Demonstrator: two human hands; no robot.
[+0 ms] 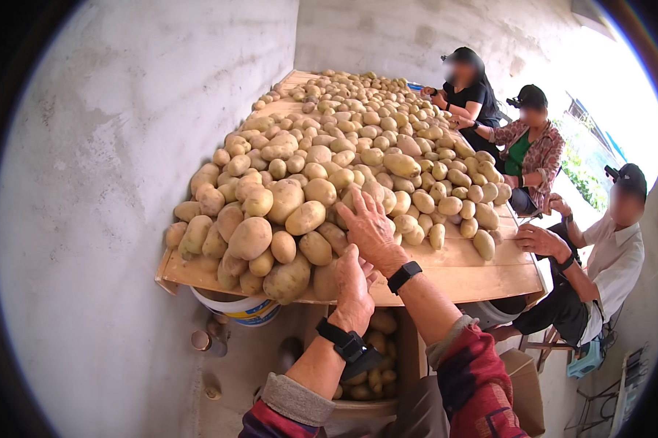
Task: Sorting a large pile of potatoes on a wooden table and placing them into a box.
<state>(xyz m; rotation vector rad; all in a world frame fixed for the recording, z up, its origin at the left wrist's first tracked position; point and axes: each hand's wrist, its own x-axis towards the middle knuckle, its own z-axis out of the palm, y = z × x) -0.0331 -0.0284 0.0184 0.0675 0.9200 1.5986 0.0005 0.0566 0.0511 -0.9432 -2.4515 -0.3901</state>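
Note:
A large heap of potatoes covers much of the wooden table before me. My right hand reaches over the near side of the heap, palm down, its spread fingertips touching potatoes. Just below it, my left hand is at the table's front edge, thumb up and fingers partly curled. Its palm side is hidden, so I cannot tell if it holds anything. Larger potatoes, such as a big oblong potato, lie left of my hands along the edge. Smaller ones lie to the right.
Below the table edge stand a white bucket and a box of potatoes. A cardboard box is at lower right. Three people sit along the right side, the nearest in a white shirt. A bare wall borders the left.

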